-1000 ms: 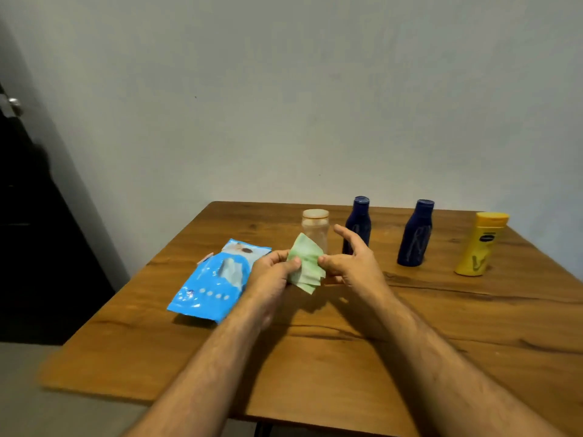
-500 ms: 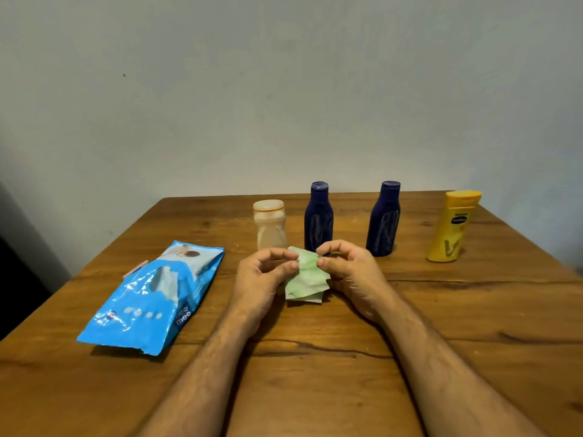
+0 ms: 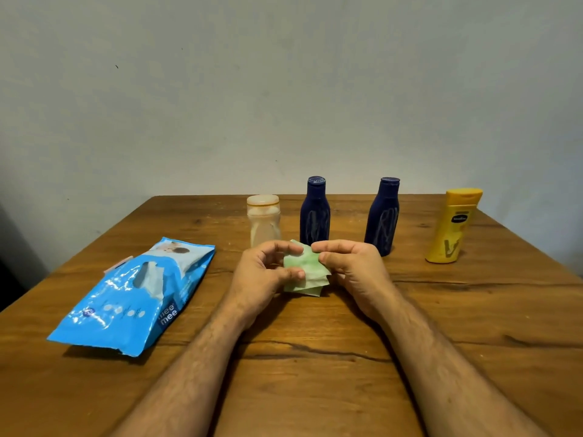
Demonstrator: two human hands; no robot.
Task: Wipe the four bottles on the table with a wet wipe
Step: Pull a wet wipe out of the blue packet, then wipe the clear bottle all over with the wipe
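A folded pale green wet wipe [image 3: 305, 272] is pinched between my left hand [image 3: 263, 274] and my right hand [image 3: 353, 266], just above the wooden table [image 3: 315, 357]. Behind my hands a row of bottles stands upright: a clear bottle with a beige lid [image 3: 263, 219], a dark blue bottle [image 3: 315, 211], a second dark blue bottle [image 3: 383, 216] and, furthest right, a yellow bottle [image 3: 452, 227]. My fingers hide the lower part of the clear bottle and of the left blue one.
A blue pack of wet wipes [image 3: 135, 294] lies flat on the table to the left of my left forearm, its flap peeled open. A plain grey wall rises behind the table's far edge.
My view has swung right and down, so the bottles now stand centred. Both hands have dropped closer to the table with the wipe still between them, and the fingers have shifted on it.
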